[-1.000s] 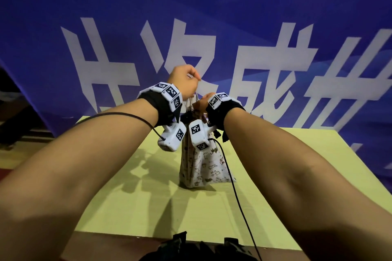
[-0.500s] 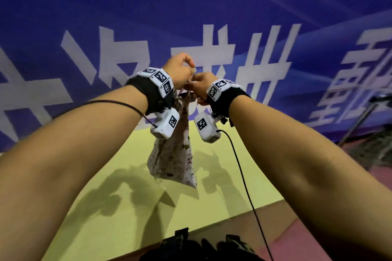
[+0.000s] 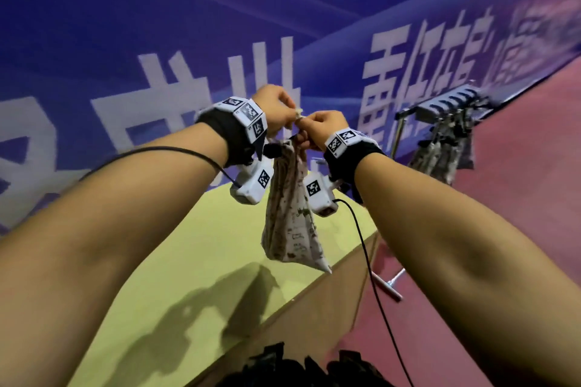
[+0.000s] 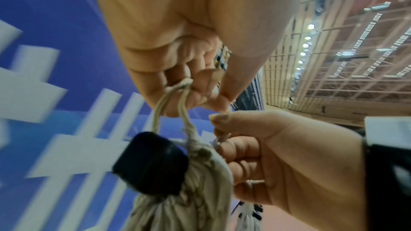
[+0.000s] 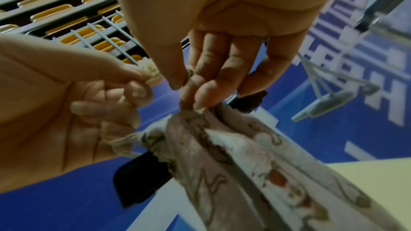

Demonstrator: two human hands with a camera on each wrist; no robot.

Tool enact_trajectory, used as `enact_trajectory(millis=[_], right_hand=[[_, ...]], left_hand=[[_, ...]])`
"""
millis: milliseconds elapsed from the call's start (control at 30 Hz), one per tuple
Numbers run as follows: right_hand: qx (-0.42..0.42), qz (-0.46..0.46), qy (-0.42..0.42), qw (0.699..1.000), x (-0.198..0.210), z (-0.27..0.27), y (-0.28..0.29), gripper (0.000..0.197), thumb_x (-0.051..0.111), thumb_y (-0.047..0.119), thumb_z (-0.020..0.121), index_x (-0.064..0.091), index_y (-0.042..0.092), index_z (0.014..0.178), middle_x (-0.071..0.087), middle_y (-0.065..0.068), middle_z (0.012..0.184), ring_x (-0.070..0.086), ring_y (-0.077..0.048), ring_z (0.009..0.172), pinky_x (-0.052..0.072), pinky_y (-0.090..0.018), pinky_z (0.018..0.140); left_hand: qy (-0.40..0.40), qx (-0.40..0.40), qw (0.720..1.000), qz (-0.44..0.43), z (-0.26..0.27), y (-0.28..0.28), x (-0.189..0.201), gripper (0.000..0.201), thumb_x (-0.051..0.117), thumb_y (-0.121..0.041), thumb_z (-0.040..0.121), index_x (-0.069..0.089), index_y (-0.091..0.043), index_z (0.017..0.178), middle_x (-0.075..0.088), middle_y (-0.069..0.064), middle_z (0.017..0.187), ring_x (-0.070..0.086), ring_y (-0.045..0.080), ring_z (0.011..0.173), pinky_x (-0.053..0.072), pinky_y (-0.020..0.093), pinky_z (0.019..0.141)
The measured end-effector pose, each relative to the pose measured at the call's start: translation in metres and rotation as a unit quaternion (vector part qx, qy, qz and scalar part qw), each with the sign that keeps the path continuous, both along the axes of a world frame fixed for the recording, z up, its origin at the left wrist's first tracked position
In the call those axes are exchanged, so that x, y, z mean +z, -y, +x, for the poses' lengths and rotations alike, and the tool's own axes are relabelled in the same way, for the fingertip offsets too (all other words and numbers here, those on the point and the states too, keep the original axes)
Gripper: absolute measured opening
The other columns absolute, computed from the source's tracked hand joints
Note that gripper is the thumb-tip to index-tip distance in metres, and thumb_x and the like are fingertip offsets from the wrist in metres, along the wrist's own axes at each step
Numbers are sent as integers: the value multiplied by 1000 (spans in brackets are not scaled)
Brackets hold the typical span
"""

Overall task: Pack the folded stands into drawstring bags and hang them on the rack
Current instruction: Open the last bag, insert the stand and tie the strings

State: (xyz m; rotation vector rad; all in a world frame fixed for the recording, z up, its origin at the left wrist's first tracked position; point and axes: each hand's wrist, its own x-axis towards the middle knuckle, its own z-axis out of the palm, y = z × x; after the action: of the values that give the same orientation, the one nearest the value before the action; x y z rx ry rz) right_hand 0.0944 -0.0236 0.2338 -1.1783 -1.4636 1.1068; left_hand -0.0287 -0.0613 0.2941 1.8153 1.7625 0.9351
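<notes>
A patterned drawstring bag [image 3: 290, 214] hangs in the air over the yellow table's [image 3: 188, 261] right edge. My left hand [image 3: 290, 116] grips a loop of its pale drawstring [image 4: 180, 85], fingers curled round it. Just to the right, my right hand [image 3: 306, 132] pinches the drawstring [image 5: 189, 83] above the gathered neck. The black end of a folded stand [image 4: 151, 162] pokes out of the bag's mouth. The rack [image 3: 449, 104] stands further right, past my right hand.
Several filled bags [image 3: 440, 160] hang from the rack above the red floor [image 3: 503, 229]. A blue banner with white characters [image 3: 188, 41] runs behind the table. A metal leg [image 3: 394, 286] sticks out by the table's corner.
The bag has come up off the table and travelled right, hanging from both hands. The view has swung right and the rack has come into sight.
</notes>
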Motion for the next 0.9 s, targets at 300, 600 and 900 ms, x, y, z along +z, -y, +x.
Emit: enact_trajectory(millis=[300,600,900], right_hand=[[-114,50,112,986,-37,260,-63,29,67,23,87,63,16,59,54,6,36,46,-7,33,39,-20,42],[-221,-8,116,968,-69,440,-94,30,63,33,86,67,17,62,59,1,44,46,-6,33,38,-20,43],[-308,-84,34,947,-118,562,-158,27,62,29,87,68,11,67,66,-4,52,56,-18,40,48,-29,47]], left_hand=[[-137,-100,985,-35,247,-90,-33,20,63,-22,88,68,-9,73,56,8,60,52,24,58,48,29,61],[-156,-210,965,-28,429,-156,-64,18,64,-22,89,71,-10,77,59,6,66,51,15,55,43,25,55],[-82,-298,947,-85,568,-247,-121,33,56,-21,94,64,-9,64,57,3,56,52,12,43,44,18,43]])
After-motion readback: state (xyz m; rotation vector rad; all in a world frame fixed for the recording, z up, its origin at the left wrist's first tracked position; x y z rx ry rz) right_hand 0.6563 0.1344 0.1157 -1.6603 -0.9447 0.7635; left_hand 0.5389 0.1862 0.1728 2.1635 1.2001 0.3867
